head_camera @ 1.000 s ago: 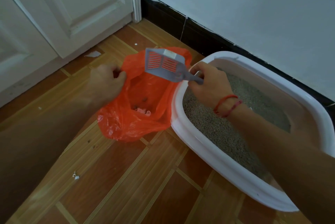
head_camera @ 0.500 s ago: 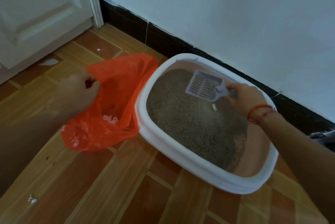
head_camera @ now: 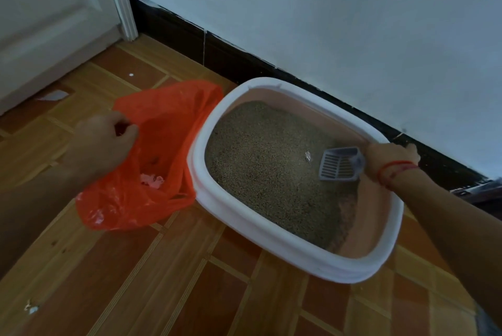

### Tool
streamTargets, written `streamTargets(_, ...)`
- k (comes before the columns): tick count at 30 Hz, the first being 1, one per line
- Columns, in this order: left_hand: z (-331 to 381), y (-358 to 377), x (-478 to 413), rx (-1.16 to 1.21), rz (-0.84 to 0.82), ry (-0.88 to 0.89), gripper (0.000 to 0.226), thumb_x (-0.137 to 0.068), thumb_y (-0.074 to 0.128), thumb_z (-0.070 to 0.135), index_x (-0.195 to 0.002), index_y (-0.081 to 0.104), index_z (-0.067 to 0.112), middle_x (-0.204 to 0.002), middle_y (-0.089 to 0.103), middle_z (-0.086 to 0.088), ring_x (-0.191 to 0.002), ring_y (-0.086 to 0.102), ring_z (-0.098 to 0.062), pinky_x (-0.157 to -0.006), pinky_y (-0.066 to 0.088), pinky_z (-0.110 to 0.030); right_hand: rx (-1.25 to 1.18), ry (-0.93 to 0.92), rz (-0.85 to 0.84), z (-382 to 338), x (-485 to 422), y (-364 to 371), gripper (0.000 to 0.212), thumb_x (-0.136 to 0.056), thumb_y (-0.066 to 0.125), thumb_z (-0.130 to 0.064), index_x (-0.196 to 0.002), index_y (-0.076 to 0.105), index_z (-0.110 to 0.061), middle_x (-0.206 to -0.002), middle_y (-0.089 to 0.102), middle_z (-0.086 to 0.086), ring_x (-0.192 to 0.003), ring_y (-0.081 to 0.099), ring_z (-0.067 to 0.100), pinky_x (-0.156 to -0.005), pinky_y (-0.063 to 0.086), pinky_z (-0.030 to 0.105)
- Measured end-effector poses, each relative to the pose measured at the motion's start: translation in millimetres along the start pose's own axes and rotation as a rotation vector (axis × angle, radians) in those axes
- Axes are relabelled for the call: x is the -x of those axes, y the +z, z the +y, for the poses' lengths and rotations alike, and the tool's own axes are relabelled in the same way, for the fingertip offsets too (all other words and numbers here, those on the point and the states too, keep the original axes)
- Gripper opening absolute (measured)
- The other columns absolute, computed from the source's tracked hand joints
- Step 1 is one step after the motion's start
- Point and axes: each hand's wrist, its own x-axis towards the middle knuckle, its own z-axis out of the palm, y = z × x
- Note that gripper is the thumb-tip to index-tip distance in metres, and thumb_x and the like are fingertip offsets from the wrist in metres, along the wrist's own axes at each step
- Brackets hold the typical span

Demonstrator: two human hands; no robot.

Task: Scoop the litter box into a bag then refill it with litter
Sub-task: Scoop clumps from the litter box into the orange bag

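Observation:
A white-rimmed litter box (head_camera: 228, 199) with a pink inner wall sits on the floor by the wall, filled with grey-brown litter (head_camera: 271, 172). My right hand (head_camera: 385, 161) grips the handle of a grey slotted scoop (head_camera: 339, 164), whose blade lies low on the litter at the box's right end. A small pale clump (head_camera: 307, 156) lies on the litter just left of the scoop. An orange plastic bag (head_camera: 168, 129) stands open against the box's left side. My left hand (head_camera: 106, 140) pinches the bag's near rim and holds it open. Pink-white scraps (head_camera: 152, 180) lie inside the bag.
A white door (head_camera: 49, 23) and its frame stand at the back left. A dark skirting board (head_camera: 244, 63) runs along the pale wall behind the box. White scraps (head_camera: 55, 95) and crumbs (head_camera: 31, 308) lie on the wood-pattern floor.
My right hand has carried the scoop from over the bag across the box to its right end and lowered it onto the litter. My left hand still holds the bag rim.

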Motion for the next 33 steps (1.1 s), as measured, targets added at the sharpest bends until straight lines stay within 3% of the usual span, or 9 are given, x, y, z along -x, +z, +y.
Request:
streamTargets(7,-6,-5,-1,-0.005,-0.023,-0.015,0.024,-0.099,0.052,0.027,-0.105,0.066,0.008,-0.085,0.062,-0.005,-0.069,0.055,-0.017,-0.058,0.04,-0.031,-0.25,0.032,-0.057,-15,-8,27,0.01,-0.092,0.057,-0.021,-0.1,0.062,-0.019,-0.078,0.06,-0.001,-0.088,0.061,0.023,-0.101,0.038,0.047)
streamTargets(9,-8,-4,-2,-0.004,-0.029,-0.022,0.025,-0.099,0.051,0.027,-0.105,0.065,0.008,-0.081,0.06,-0.003,-0.066,0.054,-0.014,-0.056,0.039,-0.029,-0.379,0.021,-0.08,-19,-9,31,0.017,-0.093,0.059,-0.024,-0.105,0.064,-0.013,-0.076,0.059,0.002,-0.078,0.061,0.021,-0.089,0.048,0.04)
streamTargets(11,-8,-3,-2,-0.006,-0.044,-0.029,0.025,-0.099,0.051,0.028,-0.105,0.065,0.009,-0.081,0.06,-0.003,-0.067,0.055,-0.015,-0.056,0.04,-0.029,-0.473,0.008,-0.109,-24,-8,31,0.019,-0.093,0.06,-0.025,-0.107,0.064,-0.012,-0.077,0.058,0.004,-0.07,0.058,0.018,-0.076,0.049,0.033)
streamTargets(17,-8,2,-1,-0.007,-0.078,-0.034,0.026,-0.099,0.05,0.029,-0.108,0.064,0.009,-0.084,0.061,-0.003,-0.072,0.059,-0.021,-0.062,0.048,-0.033,-0.536,-0.005,-0.068,-40,-4,31,0.024,-0.092,0.055,-0.047,-0.108,0.069,-0.035,-0.091,0.067,0.002,-0.086,0.064,0.025,-0.092,0.051,0.047)
streamTargets(21,-8,3,-2,-0.009,-0.075,-0.042,0.025,-0.099,0.05,0.028,-0.106,0.063,0.009,-0.076,0.057,0.004,-0.067,0.057,-0.015,-0.056,0.044,-0.027,-0.723,-0.024,-0.122,-39,-1,38,0.03,-0.09,0.062,-0.038,-0.119,0.067,-0.029,-0.112,0.068,0.003,-0.1,0.062,0.025,-0.095,0.05,0.045)
streamTargets(24,-6,2,-1,-0.007,-0.069,-0.038,0.024,-0.1,0.05,0.027,-0.105,0.064,0.009,-0.08,0.059,-0.002,-0.067,0.056,-0.015,-0.055,0.041,-0.026,-0.8,-0.026,-0.129,-34,2,42,0.039,-0.089,0.067,-0.027,-0.127,0.063,-0.021,-0.124,0.065,0.007,-0.107,0.061,0.026,-0.095,0.049,0.041)
streamTargets(28,-5,0,-2,0.017,-0.063,-0.036,0.021,-0.099,0.051,0.027,-0.103,0.063,0.01,-0.078,0.059,0.001,-0.068,0.057,-0.016,-0.054,0.04,-0.027,-0.914,-0.051,-0.084,-27,7,38,0.041,-0.09,0.067,-0.019,-0.131,0.06,-0.013,-0.124,0.064,0.014,-0.108,0.06,0.028,-0.094,0.045,0.037)
streamTargets(33,-1,-4,-2,0.031,-0.072,-0.044,0.021,-0.1,0.05,0.026,-0.106,0.062,0.01,-0.075,0.056,0.006,-0.065,0.056,-0.014,-0.052,0.039,-0.026,-0.978,-0.117,0.01,-20,8,29,0.04,-0.091,0.065,-0.018,-0.13,0.061,-0.012,-0.119,0.066,0.012,-0.093,0.056,0.016,-0.085,0.043,0.029)
